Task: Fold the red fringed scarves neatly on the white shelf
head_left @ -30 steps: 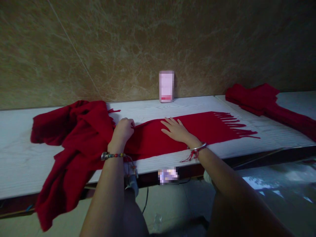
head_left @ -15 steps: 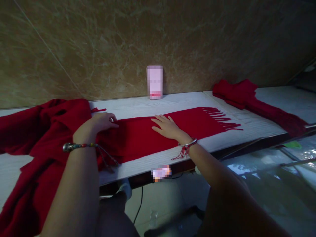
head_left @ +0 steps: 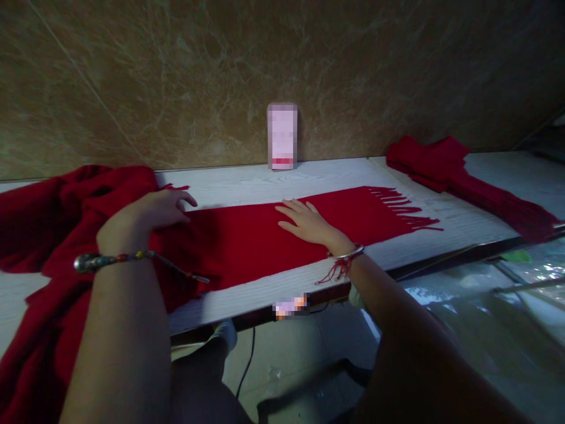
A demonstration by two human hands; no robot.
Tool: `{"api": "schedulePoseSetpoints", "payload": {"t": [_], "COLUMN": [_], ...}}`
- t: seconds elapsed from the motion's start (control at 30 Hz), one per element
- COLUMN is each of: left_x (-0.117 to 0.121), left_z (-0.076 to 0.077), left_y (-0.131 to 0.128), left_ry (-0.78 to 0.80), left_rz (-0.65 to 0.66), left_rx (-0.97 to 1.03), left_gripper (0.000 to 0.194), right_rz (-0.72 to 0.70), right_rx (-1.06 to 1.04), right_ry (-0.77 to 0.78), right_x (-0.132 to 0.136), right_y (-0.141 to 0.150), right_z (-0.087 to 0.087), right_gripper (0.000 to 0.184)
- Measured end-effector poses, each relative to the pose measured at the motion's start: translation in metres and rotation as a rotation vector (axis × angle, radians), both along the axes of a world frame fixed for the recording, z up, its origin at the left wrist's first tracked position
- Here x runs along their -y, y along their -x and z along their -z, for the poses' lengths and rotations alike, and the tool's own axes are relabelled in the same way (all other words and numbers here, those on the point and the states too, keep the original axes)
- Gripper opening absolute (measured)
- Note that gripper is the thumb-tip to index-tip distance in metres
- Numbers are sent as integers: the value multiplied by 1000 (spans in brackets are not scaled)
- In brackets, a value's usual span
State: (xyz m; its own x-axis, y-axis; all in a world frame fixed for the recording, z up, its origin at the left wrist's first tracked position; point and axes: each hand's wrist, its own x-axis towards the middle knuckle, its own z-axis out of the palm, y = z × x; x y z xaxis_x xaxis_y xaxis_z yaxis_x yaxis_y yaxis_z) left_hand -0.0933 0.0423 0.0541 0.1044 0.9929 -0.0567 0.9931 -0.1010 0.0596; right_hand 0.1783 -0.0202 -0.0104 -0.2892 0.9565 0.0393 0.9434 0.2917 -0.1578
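Observation:
A red scarf (head_left: 251,241) with a fringed end lies stretched along a white wood-grain table. My right hand (head_left: 311,224) rests flat on its middle part, fingers spread, a silver bangle and red strings at the wrist. Over the scarf's left part is my left hand (head_left: 161,209), its fingers slightly bent and the thumb side apart; some fingertips are hidden. A beaded bracelet (head_left: 115,259) hangs from that wrist. Left of it, more red fabric (head_left: 88,206) lies bunched and drapes over the table's front edge.
Another red scarf (head_left: 432,162), folded, lies at the back right, its fringe reaching the front edge. A pixelated phone-like object (head_left: 282,135) leans on the brown marble wall (head_left: 198,76). Clear plastic (head_left: 529,282) lies at the lower right. A black cable (head_left: 249,365) hangs below the table.
My left hand has moved left along the scarf, baring more of it. My right hand stays flat at about the same place on the fabric. The view has shifted slightly.

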Motion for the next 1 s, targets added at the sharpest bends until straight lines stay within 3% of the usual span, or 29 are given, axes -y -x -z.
{"api": "schedulePoseSetpoints", "payload": {"t": [0.1, 0.2, 0.3, 0.37, 0.67, 0.83, 1.0], "left_x": [14, 37, 58, 66, 68, 69, 71], "left_z": [7, 25, 47, 57, 58, 58, 57], "left_y": [-19, -52, -77, -84, -81, -82, -82], "left_ry": [-89, -243, -72, 41, 75, 65, 90], "left_rz": [-59, 39, 134, 108, -53, -34, -35], "left_rx": [-147, -120, -39, -15, 6, 8, 14], "left_gripper": [45, 48, 55, 58, 69, 69, 69], "right_rz": [-3, -4, -16, -19, 10, 124, 367], "right_rx": [-10, -13, -12, -16, 18, 36, 77], "right_ry": [0, 6, -8, -26, -21, 20, 39], "right_x": [0, 0, -1, -1, 1, -2, -6], "right_y": [0, 0, -1, -1, -8, -49, -122], "right_z": [-1, 0, 2, 3, 3, 3, 7], "right_gripper": [47, 48, 50, 50, 51, 49, 51]}}
